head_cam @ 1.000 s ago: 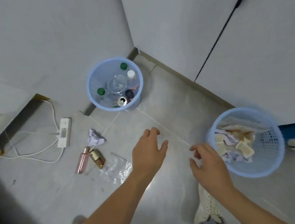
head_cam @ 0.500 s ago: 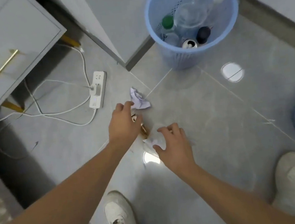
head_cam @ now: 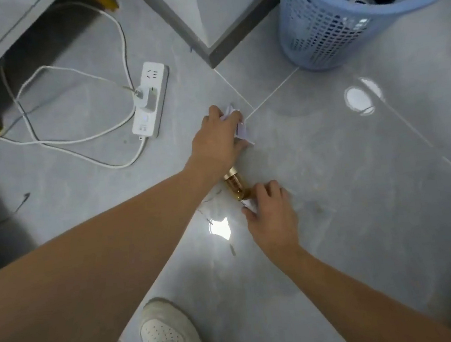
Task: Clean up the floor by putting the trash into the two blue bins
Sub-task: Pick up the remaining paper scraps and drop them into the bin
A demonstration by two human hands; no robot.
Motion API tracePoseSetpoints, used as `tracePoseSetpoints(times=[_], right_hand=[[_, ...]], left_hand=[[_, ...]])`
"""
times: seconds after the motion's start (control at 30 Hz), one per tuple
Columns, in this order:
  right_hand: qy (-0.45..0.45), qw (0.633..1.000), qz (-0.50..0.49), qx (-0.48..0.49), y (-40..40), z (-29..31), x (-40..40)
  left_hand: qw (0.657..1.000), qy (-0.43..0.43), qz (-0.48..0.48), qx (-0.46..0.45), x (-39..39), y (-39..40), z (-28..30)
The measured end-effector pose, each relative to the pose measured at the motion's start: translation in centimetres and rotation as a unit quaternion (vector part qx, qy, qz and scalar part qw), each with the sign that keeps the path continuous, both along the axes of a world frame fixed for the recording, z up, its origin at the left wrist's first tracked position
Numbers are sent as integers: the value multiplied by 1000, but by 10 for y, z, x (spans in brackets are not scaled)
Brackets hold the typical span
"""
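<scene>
Low in the frame's centre, the right hand (head_cam: 269,210) is curling its fingers onto a white scrap (head_cam: 249,204) on the floor (head_cam: 364,211), right beside a gold bottle (head_cam: 236,186). Just above, the left hand (head_cam: 215,141) is closing its fingers round a crumpled paper (head_cam: 242,131). So pickup is only starting: none of these three is lifted or binned yet. At the upper right, a blue bin (head_cam: 323,24) is already holding bottles and a can. The second bin is lying outside the frame.
</scene>
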State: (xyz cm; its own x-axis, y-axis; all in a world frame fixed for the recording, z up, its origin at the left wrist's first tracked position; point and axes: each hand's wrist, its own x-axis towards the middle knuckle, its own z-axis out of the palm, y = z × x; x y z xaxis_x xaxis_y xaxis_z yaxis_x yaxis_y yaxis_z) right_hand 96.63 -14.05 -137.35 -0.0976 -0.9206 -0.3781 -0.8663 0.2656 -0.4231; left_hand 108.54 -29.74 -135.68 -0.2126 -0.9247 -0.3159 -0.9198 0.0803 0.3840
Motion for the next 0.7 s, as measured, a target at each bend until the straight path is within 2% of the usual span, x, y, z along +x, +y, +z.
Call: tracePoseSetpoints(times=[0.23,0.4,0.53,0.7], right_hand=[[-86,995,-20,-40,0,2,-32],[-126,986,-43,-99,-8,33,-69],[-124,980,-85,-128,-12,107,-120],[-103,961,-184,-178,-17,215,-238]], left_hand=[[999,24,21,23,-24,-18,-3],[999,48,25,7,-48,-14,37],[995,103,-1,9,-96,8,108],[981,176,-73,21,-217,27,215]])
